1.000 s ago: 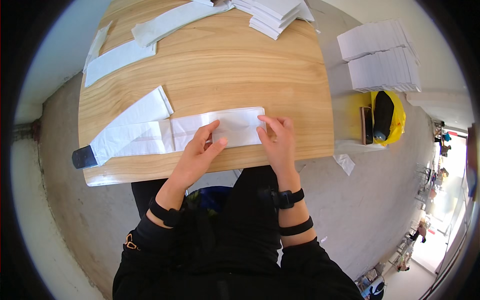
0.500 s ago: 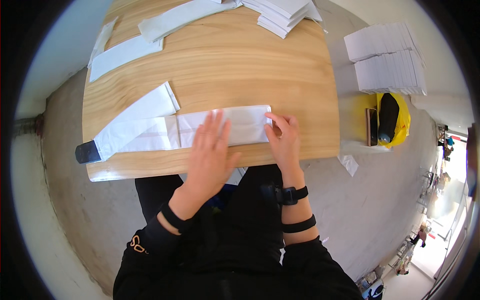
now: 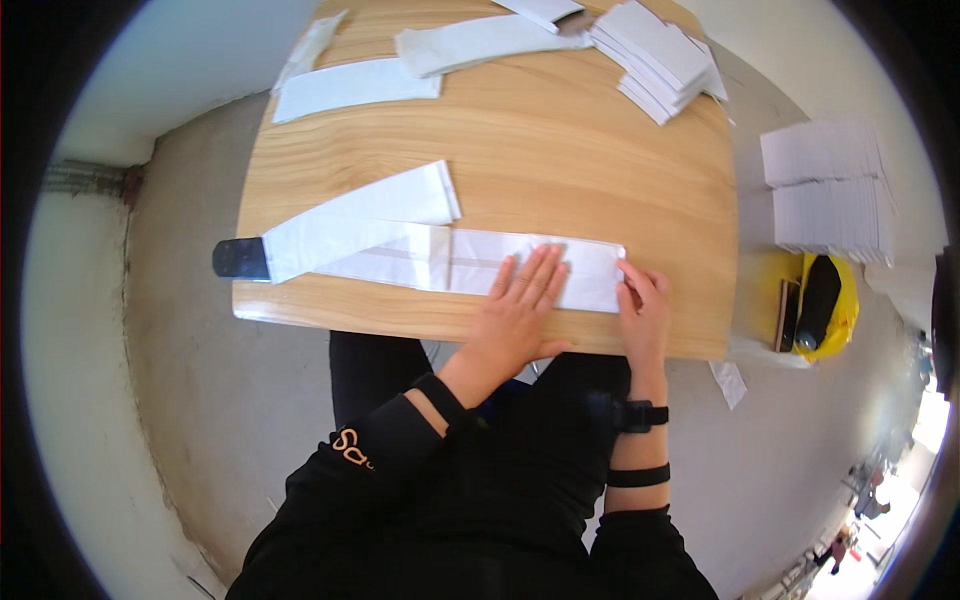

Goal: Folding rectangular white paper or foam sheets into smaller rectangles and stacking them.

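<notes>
A long, flat white plastic sleeve (image 3: pixel 585 290), slightly see-through, lies along the near edge of the table. My left hand (image 3: pixel 520 310) rests flat on its right half, fingers together and stretched out. At the sleeve's right end, my right hand (image 3: pixel 645 310) pinches the edge between thumb and fingertips. Another white sleeve (image 3: pixel 365 210) lies slantwise across the left part of the first. From under its left end a dark, rounded flat object (image 3: pixel 241 259) sticks out past the table's left edge.
More white sleeves (image 3: pixel 357 88) lie at the far left of the wooden table (image 3: pixel 560 150). A stack of white folded pieces (image 3: pixel 655 55) sits at the far right. Beyond the right edge are white stacks (image 3: pixel 830 215), a yellow bag (image 3: pixel 845 320) with a dark bottle, and a phone-like slab (image 3: pixel 787 315).
The whole view has shifted, so the table appears farther right. My left hand has slid a little rightward along the sleeve and lies flatter. My right hand stays at the sleeve's right end.
</notes>
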A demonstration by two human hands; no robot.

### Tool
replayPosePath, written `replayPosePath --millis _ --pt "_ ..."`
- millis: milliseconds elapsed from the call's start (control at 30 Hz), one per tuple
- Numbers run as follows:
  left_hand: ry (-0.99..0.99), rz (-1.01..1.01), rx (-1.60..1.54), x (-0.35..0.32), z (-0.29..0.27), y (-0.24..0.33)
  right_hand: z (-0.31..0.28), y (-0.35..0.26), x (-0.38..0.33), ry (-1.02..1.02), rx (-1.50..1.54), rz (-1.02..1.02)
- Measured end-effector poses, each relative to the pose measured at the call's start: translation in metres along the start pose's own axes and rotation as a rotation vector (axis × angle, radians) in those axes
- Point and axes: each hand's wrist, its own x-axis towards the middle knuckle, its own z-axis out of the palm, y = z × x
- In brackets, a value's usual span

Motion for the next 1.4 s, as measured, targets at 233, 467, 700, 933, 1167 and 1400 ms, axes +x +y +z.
replayPosePath --millis 233,467,700,933,1167,1400 --pt "0.503 -0.307 -0.167 -0.038 -0.051 -0.065 -0.009 -0.004 -0.008 0.191 0.045 0.105" --pt "0.527 -1.037 0.230 -0.102 -0.090 -0.188 -0.013 -0.018 -0.012 0.285 0.107 0.098" --pt "0.396 -1.005 0.098 -0.104 -0.088 -0.201 -0.008 -0.042 -0.017 0.174 0.149 0.104" --pt "0.777 -0.680 -0.288 -0.087 -0.106 -0.145 0.008 -0.074 -0.025 0.068 0.321 0.147" --pt "0.593 -0.258 -0.418 -0.049 -0.094 -0.028 0.055 -0.125 -0.043 -0.327 0.905 0.174" --pt "0.440 0.053 -0.412 -0.035 -0.067 0.005 0.053 -0.123 -0.046 -0.188 1.208 0.531"
